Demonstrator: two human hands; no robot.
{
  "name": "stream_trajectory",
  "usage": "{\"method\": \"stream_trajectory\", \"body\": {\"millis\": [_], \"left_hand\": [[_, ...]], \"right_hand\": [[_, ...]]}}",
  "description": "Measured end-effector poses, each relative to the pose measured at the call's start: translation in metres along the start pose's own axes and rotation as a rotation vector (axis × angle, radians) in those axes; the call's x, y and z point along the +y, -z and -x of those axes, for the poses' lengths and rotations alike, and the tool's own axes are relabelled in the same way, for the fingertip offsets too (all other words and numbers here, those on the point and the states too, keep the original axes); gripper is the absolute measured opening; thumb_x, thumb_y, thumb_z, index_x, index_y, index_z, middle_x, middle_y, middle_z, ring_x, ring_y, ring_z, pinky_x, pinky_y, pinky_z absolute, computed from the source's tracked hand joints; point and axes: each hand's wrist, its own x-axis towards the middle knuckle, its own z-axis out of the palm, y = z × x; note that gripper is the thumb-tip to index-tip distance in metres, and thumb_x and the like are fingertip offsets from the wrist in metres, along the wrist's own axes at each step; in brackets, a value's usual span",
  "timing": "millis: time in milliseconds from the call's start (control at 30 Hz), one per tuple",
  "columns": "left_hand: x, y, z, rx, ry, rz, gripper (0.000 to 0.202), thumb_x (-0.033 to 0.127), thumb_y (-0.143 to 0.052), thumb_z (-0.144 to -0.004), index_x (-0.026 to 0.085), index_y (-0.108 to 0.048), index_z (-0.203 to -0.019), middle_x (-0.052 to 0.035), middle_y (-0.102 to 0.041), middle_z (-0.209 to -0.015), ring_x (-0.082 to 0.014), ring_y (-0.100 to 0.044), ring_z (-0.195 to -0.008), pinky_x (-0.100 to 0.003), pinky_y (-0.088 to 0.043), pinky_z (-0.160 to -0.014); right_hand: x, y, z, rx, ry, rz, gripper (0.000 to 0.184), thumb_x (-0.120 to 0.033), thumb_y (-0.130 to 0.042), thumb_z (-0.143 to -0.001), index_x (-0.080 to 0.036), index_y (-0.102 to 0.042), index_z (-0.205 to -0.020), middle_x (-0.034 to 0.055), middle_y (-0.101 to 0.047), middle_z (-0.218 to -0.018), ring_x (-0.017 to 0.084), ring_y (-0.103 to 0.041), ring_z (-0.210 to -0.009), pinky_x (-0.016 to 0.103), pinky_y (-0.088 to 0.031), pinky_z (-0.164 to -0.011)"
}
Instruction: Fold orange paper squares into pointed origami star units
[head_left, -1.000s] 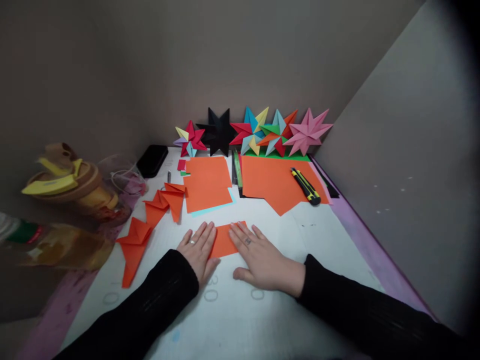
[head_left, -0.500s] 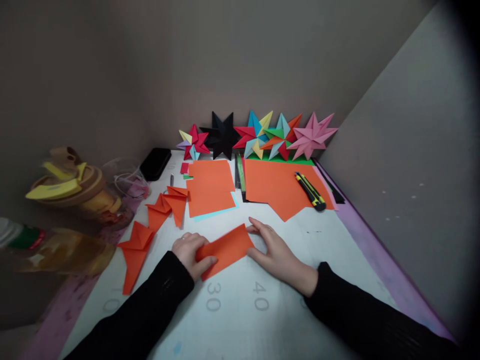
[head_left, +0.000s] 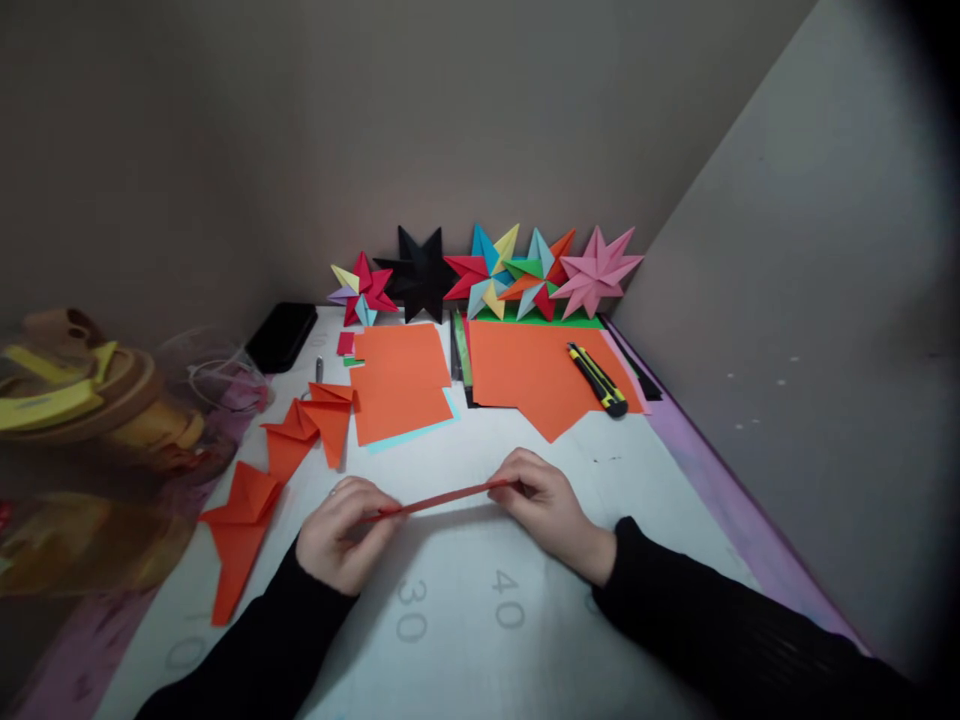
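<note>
Between my two hands is a folded orange paper point(head_left: 448, 497), tipped so that it shows almost edge-on as a thin strip above the mat. My left hand point(head_left: 347, 533) pinches its left end between thumb and fingers. The right end is gripped by my right hand point(head_left: 546, 510), thumb below and fingers curled over. Several folded orange paper pieces point(head_left: 244, 510) lie in a row to the left of my left hand. Beyond my hands lie square orange sheets point(head_left: 400, 385), with a light blue sheet showing under them.
A yellow and black utility knife point(head_left: 598, 380) rests on a large orange sheet point(head_left: 521, 375) at the back right. Several paper stars, among them a pink star point(head_left: 598, 272), lean against the wall. A black phone point(head_left: 282, 337), a lidded cup point(head_left: 112, 400) and a bottle point(head_left: 97, 545) are at the left.
The folded orange paper has been lifted and tipped from flat to nearly edge-on. My right hand has closed on its right end. The view has shifted slightly to the right.
</note>
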Motion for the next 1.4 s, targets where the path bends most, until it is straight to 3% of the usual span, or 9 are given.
{"method": "stream_trajectory", "body": {"millis": [200,367,500,667,867,1000,1133,1267,1400], "left_hand": [[-0.007,0.013,0.001,-0.054,-0.049,-0.118,0.022,0.012,-0.053,-0.077,0.024,-0.067,-0.090,-0.0034,-0.067,-0.076,-0.0168,-0.060,-0.071,-0.032,-0.049,-0.065],[-0.001,0.011,0.005,-0.130,-0.145,-0.228,0.028,0.011,-0.052,-0.078,0.027,-0.069,-0.093,-0.0040,-0.069,-0.084,-0.0192,-0.058,-0.080,-0.036,-0.048,-0.075],[0.001,0.001,0.010,-0.235,-0.231,-0.167,0.022,0.023,-0.058,-0.079,0.027,-0.067,-0.099,-0.0062,-0.067,-0.100,-0.0243,-0.056,-0.101,-0.041,-0.045,-0.087],[-0.001,-0.010,0.010,-0.356,-0.098,-0.253,0.059,0.049,-0.063,-0.072,0.019,-0.050,-0.122,-0.0167,-0.045,-0.136,-0.0326,-0.034,-0.129,-0.051,-0.032,-0.102],[0.009,-0.024,0.008,-0.439,0.032,-0.287,0.033,0.040,-0.068,-0.067,0.019,-0.051,-0.086,-0.0169,-0.050,-0.130,-0.0299,-0.045,-0.120,-0.049,-0.034,-0.098],[0.012,-0.028,0.008,-0.415,0.056,-0.185,0.036,0.042,-0.068,-0.064,0.019,-0.046,-0.082,-0.0197,-0.043,-0.134,-0.0307,-0.042,-0.121,-0.044,-0.037,-0.095],[0.016,-0.035,0.011,-0.367,0.086,-0.120,0.034,0.044,-0.063,-0.068,0.021,-0.040,-0.079,-0.0121,-0.057,-0.111,-0.0246,-0.053,-0.097,-0.039,-0.041,-0.084],[0.027,-0.051,0.016,-0.162,0.213,0.026,0.037,0.044,-0.062,-0.067,0.021,-0.037,-0.080,-0.0006,-0.056,-0.082,-0.0149,-0.050,-0.067,-0.031,-0.041,-0.067],[0.039,-0.070,0.025,-0.019,0.271,0.216,0.024,0.040,-0.046,-0.082,0.021,-0.031,-0.082,-0.0053,-0.060,-0.091,-0.0141,-0.057,-0.075,-0.029,-0.044,-0.068]], "right_hand": [[0.005,0.002,0.002,0.030,-0.121,-0.021,0.019,-0.031,-0.052,-0.084,-0.021,-0.067,-0.083,0.0040,-0.062,-0.076,0.017,-0.058,-0.070,0.030,-0.048,-0.062],[0.011,0.001,0.001,-0.043,-0.305,-0.304,0.035,-0.045,-0.039,-0.089,-0.022,-0.065,-0.096,0.0068,-0.065,-0.097,0.020,-0.061,-0.087,0.034,-0.050,-0.073],[0.015,-0.001,-0.004,-0.040,-0.435,-0.533,0.027,-0.042,-0.054,-0.082,-0.021,-0.062,-0.096,0.0038,-0.064,-0.082,0.016,-0.060,-0.068,0.029,-0.047,-0.060],[0.018,-0.005,-0.006,-0.048,-0.434,-0.604,0.020,-0.027,-0.068,-0.070,-0.019,-0.064,-0.088,-0.0043,-0.052,-0.062,0.009,-0.047,-0.052,0.021,-0.035,-0.050],[0.018,-0.008,-0.006,-0.035,-0.375,-0.675,0.022,-0.027,-0.067,-0.069,-0.018,-0.064,-0.089,-0.0054,-0.049,-0.057,0.008,-0.043,-0.049,0.021,-0.033,-0.047],[0.017,-0.008,-0.004,0.018,-0.341,-0.744,0.025,-0.027,-0.069,-0.067,-0.018,-0.063,-0.089,-0.0034,-0.056,-0.064,0.010,-0.051,-0.055,0.022,-0.039,-0.052],[0.013,-0.007,0.000,0.049,-0.303,-0.771,0.034,-0.029,-0.071,-0.065,-0.018,-0.060,-0.095,-0.0032,-0.058,-0.067,0.011,-0.056,-0.061,0.023,-0.045,-0.059],[0.005,-0.006,0.011,0.079,-0.275,-0.788,0.038,-0.046,-0.058,-0.076,-0.020,-0.052,-0.103,0.0003,-0.063,-0.076,0.015,-0.061,-0.066,0.027,-0.049,-0.061],[-0.007,-0.018,0.032,0.128,-0.200,-0.747,0.033,-0.049,-0.052,-0.080,-0.021,-0.049,-0.097,0.0004,-0.064,-0.079,0.014,-0.060,-0.066,0.026,-0.048,-0.061]]}}
